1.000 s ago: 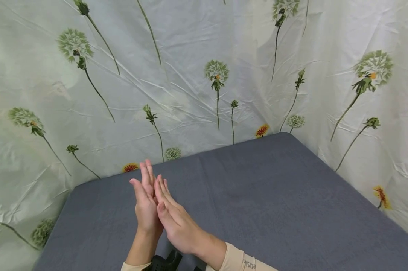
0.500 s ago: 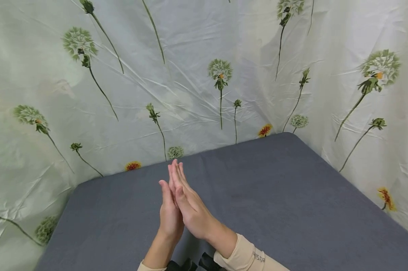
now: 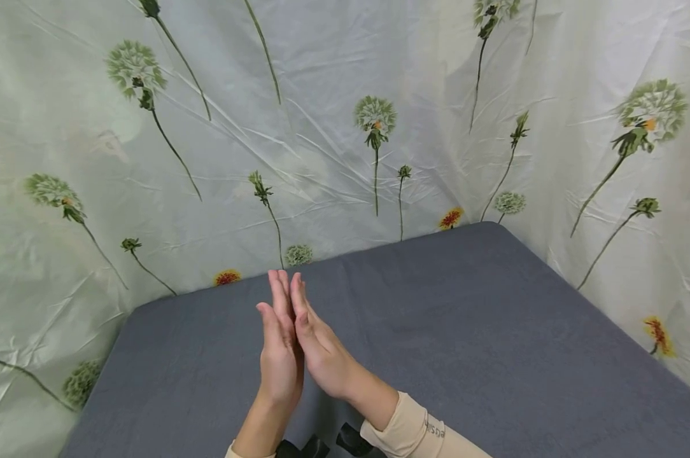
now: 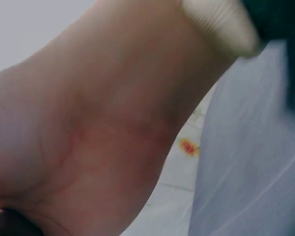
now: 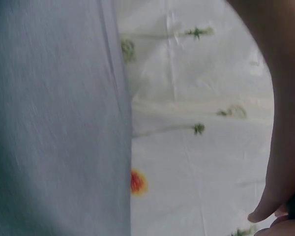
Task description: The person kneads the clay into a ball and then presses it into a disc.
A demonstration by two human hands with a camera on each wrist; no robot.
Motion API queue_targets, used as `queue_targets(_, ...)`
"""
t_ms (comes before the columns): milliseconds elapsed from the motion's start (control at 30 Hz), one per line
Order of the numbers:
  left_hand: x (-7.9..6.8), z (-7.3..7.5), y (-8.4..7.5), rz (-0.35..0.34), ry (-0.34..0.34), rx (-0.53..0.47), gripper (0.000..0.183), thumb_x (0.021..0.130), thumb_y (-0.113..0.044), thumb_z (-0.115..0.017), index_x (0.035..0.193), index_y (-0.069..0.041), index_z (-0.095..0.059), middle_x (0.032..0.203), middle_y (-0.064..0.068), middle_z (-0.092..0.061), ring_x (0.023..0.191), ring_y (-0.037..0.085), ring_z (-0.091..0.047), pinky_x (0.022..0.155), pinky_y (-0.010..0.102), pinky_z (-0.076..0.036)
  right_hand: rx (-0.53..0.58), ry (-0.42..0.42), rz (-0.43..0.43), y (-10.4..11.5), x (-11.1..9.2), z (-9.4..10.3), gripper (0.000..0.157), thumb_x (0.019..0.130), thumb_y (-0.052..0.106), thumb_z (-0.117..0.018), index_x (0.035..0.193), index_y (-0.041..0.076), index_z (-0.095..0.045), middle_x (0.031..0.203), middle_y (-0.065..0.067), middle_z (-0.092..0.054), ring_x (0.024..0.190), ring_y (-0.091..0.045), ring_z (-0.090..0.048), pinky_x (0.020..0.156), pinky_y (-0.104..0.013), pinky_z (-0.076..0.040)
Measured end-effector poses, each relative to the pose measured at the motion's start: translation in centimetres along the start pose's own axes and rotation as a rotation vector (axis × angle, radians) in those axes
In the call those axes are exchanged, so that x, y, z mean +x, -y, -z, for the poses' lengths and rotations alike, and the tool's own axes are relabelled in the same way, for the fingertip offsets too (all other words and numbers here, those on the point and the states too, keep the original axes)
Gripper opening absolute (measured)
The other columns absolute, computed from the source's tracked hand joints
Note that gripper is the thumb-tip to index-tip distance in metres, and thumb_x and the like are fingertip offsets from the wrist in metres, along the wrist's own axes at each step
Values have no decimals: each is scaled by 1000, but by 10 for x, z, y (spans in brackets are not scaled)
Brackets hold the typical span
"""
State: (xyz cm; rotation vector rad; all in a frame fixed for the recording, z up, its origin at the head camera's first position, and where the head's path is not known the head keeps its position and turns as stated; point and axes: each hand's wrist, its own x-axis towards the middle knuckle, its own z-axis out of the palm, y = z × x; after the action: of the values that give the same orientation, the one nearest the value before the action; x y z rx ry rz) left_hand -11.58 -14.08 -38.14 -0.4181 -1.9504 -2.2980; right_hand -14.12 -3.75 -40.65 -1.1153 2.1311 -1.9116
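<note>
left hand [image 3: 281, 366] and right hand [image 3: 324, 357] mostly hide each other's inner sides. the near edge of the table [image 3: 465, 331] is cut off. lettering [image 3: 434, 430] on the right sleeve [image 3: 402, 427] is too small to read. in the left wrist view, a dark shape [image 4: 14, 225] is blurred and cut off.

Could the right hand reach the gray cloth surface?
Probably yes: the right hand grips nothing, and nothing visible blocks the gray cloth surface on its right; the left hand faces its palm.

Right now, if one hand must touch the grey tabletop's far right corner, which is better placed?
Probably the right hand: it appears nearer that corner of the grey tabletop, while the left hand lies to its left. Both look straight-fingered, holding nothing visible.
</note>
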Motion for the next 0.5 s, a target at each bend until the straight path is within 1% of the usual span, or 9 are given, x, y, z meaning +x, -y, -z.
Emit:
queue_targets(100,2,6,-3,-12,-46,-18,71,108,-69,2,168,-39,23,180,-18,15,169,11,12,135,49,13,-27,32,2,5,-3,-8,63,118,46,-3,171,18,14,179,8,19,167,-19,16,137,-53,3)
queue_targets(167,4,9,-4,-17,-72,-30,70,107,-71,1,168,-41,21,181,-17,12,169,13,9,136,46,10,-46,54,5,10,-5,-12,62,118,43,-3,171,16,13,179,8,19,167,-20,17,137,-50,3)
queue_targets(233,5,12,-6,-20,-96,-38,70,107,-71,0,168,-43,20,181,-16,9,169,13,9,137,44,7,-60,80,3,13,-7,-15,63,118,43,-3,171,14,12,179,8,20,167,-17,18,138,-47,3)
queue_targets(333,7,18,-6,-29,-131,-57,70,107,-71,-1,169,-43,18,182,-13,8,169,15,15,138,42,6,-80,119,10,17,-10,-19,64,117,44,0,171,12,10,179,6,20,166,-18,20,138,-44,2)
queue_targets(433,9,22,-4,-28,-151,-88,72,108,-71,-2,170,-41,18,183,-10,9,168,17,19,138,41,7,-87,143,22,20,-12,-22,64,116,46,3,171,15,10,179,5,19,166,-16,22,138,-43,2)
queue_targets(500,9,23,-1,-21,-144,-116,73,107,-72,-3,170,-40,19,183,-8,10,168,18,20,137,43,10,-87,139,36,21,-12,-22,65,115,48,5,171,16,9,180,4,17,166,-16,21,138,-45,2)
